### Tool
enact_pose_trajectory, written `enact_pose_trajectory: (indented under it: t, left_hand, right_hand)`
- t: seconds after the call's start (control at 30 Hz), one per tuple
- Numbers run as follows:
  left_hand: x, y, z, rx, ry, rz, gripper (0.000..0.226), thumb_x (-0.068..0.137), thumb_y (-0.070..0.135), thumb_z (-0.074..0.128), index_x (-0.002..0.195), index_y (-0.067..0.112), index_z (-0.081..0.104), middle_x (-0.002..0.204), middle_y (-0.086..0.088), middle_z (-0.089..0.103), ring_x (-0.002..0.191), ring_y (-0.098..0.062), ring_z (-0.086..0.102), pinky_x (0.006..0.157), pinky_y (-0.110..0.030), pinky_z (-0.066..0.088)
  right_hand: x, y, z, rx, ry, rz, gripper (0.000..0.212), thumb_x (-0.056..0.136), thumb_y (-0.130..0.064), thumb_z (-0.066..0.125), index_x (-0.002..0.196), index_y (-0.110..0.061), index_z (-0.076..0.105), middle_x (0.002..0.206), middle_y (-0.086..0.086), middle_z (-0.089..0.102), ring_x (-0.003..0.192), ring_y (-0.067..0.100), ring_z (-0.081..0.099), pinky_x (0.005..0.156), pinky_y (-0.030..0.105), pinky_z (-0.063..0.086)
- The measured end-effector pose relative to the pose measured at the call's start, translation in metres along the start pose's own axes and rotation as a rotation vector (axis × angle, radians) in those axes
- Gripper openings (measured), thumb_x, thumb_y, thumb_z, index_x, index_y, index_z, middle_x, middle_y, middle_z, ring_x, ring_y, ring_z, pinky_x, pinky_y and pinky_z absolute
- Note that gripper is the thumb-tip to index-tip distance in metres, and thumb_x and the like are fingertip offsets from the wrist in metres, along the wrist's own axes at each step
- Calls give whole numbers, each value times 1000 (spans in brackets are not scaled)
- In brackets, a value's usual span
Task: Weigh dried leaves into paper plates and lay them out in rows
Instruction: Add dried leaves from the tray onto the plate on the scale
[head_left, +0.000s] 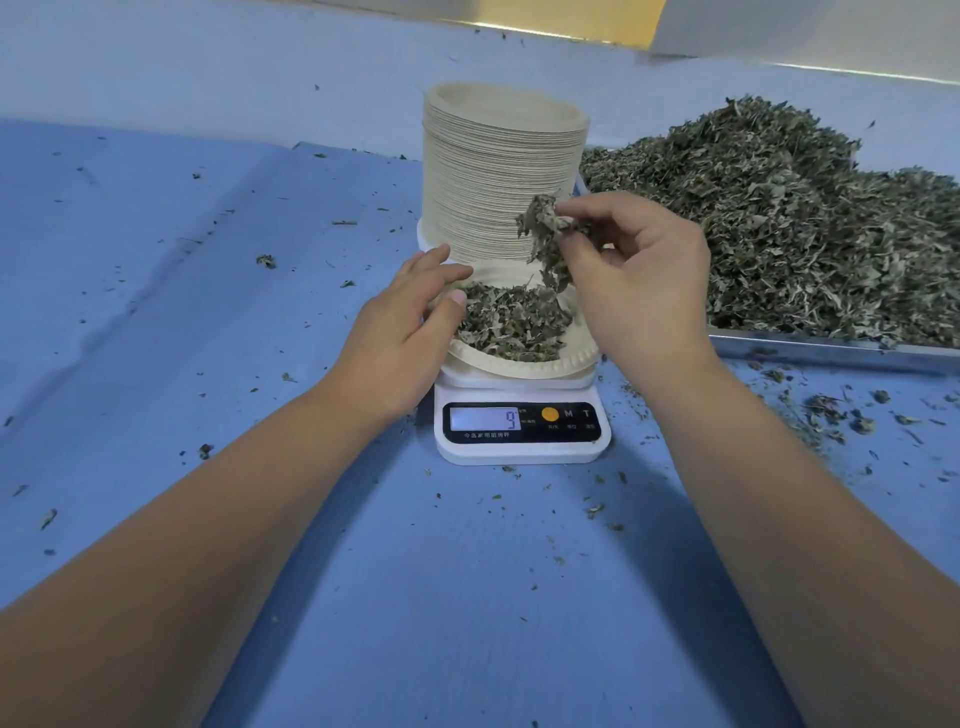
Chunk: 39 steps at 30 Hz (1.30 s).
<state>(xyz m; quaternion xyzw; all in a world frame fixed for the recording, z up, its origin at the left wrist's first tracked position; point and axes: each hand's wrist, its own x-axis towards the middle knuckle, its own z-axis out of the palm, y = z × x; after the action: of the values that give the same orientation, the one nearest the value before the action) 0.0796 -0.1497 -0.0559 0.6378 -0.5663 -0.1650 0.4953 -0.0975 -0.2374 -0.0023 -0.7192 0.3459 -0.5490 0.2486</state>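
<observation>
- The right hand (644, 280) pinches a tuft (545, 228) of dried leaves between thumb and fingertips, just above the scale (519, 441).
- The left hand (400, 332) lies with straight, relaxed fingers against the left rim of the plate (524, 368) and grips nothing.
- The plate sits on the scale, slightly tilted, with leaves (514, 322) heaped inside it. The display (485, 419) on the scale's front reads 9.
- I think the left hand is the main risk: any press on the rim would falsify the reading, so it should lift clear before the number is trusted.
- Dropped whole, the tuft could overshoot the target weight. Its straggling bits could also fall past the rim onto the tabletop (260, 312), adding to the crumbs (831, 410) right of the scale.
- The plate's far edge is close to the stack (498, 176) behind the scale, and I cannot tell whether they touch. If the plate leans on it, the weight will be off.
- Count: two hands, one scale, one plate on it, and one tuft.
- There is one tall stack of plates, too many to count, and one heap (779, 208) in one tray (831, 349) right of the scale.
- No filled plates are laid out in view.
</observation>
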Motion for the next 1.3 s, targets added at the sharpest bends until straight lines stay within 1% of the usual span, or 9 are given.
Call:
enact_pose_trajectory:
  t: [0.17,0.3,0.37,0.47,0.63,0.87,1.03,1.17,1.3]
  left_hand:
    - [1,0,0,9,9,7,34,108,28,48,140,29,60,160,16,37,149,5,25,121,-22,22]
    - [0,0,0,-4,11,4,33,108,29,48,139,30,61,156,22,38,147,8,26,105,0,21]
    - [0,0,0,-4,5,2,33,108,29,48,139,30,61,157,21,37,147,8,25,108,-4,20]
    - [0,0,0,-13,5,1,34,109,29,47,140,30,60,159,20,36,148,8,24,116,-14,21]
    - [0,2,0,1,-2,3,34,109,27,47,140,30,60,160,20,36,146,9,26,102,2,20]
    - [-1,3,1,4,-6,-2,35,109,27,47,142,30,58,161,18,36,148,5,25,119,-19,24]
    - [-4,10,1,69,5,52,40,108,29,45,147,29,52,162,12,36,152,-5,25,126,-36,21]
    - [-5,12,2,107,15,80,44,105,32,42,148,27,52,162,9,37,151,-6,28,125,-39,24]
    - [-3,9,2,112,22,64,40,109,26,44,148,29,51,162,11,37,152,-6,26,125,-34,22]
  right_hand:
    - [-5,-3,4,-48,-119,6,25,87,-8,70,98,-28,79,93,-16,75,75,4,71,80,28,60]
    - [-4,-5,-4,-25,-37,-26,29,86,-5,68,100,-28,78,97,-16,75,83,1,71,82,24,59]
    - [2,-6,-11,14,51,-34,31,86,-4,67,100,-30,76,99,-13,75,87,1,71,82,22,58]
    - [5,-2,-16,-9,57,-13,31,86,-4,66,99,-31,75,99,-12,75,84,0,71,81,19,57]
    - [5,2,-22,-20,47,22,29,87,-5,67,98,-30,76,97,-10,75,81,1,71,83,22,58]
    - [0,-4,-13,15,-105,1,31,86,-5,72,92,-36,75,80,-16,76,74,6,73,76,27,61]
    - [-3,-2,-10,66,-200,53,20,92,-1,67,102,-16,76,78,-5,76,75,8,75,64,22,59]
    - [0,-3,-12,102,-156,77,15,92,-4,69,102,-14,74,91,-1,76,75,10,75,60,26,59]
    - [0,-5,-11,169,-153,129,15,91,-3,71,101,-14,72,86,3,74,67,12,73,54,23,54]
